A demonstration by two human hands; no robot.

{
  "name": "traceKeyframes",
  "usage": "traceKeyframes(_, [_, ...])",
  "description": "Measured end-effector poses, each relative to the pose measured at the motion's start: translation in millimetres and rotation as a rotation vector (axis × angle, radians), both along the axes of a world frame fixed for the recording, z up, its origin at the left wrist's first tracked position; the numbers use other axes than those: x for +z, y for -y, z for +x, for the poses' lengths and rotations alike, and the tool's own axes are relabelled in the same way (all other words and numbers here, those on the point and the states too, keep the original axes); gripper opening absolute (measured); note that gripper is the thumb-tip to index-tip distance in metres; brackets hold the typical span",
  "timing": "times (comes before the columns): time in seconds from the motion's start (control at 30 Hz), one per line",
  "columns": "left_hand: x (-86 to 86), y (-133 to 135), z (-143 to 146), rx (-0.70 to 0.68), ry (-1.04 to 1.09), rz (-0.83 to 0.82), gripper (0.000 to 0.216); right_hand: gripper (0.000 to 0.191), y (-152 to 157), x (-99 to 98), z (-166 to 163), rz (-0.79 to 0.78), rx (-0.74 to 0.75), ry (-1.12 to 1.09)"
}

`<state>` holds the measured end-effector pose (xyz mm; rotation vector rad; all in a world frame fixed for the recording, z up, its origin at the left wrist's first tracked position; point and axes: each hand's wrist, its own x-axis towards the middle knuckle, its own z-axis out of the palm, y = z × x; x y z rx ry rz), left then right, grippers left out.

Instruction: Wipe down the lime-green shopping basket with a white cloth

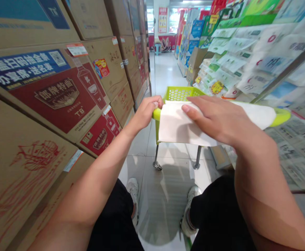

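Observation:
A lime-green shopping cart (pixel 180 93) stands right in front of me in a shop aisle. My left hand (pixel 147 111) is closed around the left end of its handle. A white cloth (pixel 177 127) is draped over the handle bar. My right hand (pixel 215 116) lies on top of that cloth with its fingers stretched out flat, pressing it against the bar. The right end of the green handle (pixel 281 118) shows past the cloth. My legs in dark trousers and white shoes (pixel 133 190) are below.
Stacked cardboard cartons (pixel 53 94) with red labels wall off the left side. Shelves of packaged goods (pixel 246 59) line the right. The tiled aisle floor (pixel 165 73) runs ahead to more displays at the far end.

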<state>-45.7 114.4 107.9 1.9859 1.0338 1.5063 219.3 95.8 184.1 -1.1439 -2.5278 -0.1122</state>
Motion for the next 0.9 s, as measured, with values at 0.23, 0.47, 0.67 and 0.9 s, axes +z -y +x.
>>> traceKeyframes(0.23, [-13.6,-14.1,-31.1,0.134,0.234,0.092,0.048,0.070,-5.8,-0.9,7.7,0.011,-0.187,0.062])
traceKeyframes(0.47, [-15.4,3.8,-31.4,0.023,0.280,0.086,0.037,0.058,30.2,-12.3,-31.2,0.155,0.067,-0.001])
traceKeyframes(0.67, [-15.1,0.0,-63.5,0.017,0.316,0.074,0.030,0.055,31.3,-9.7,-9.0,0.145,0.048,-0.008])
traceKeyframes(0.9, [-28.8,-26.1,-124.0,0.749,0.262,0.216,0.014,0.056,4.9,-37.7,-1.9,0.193,0.013,-0.062])
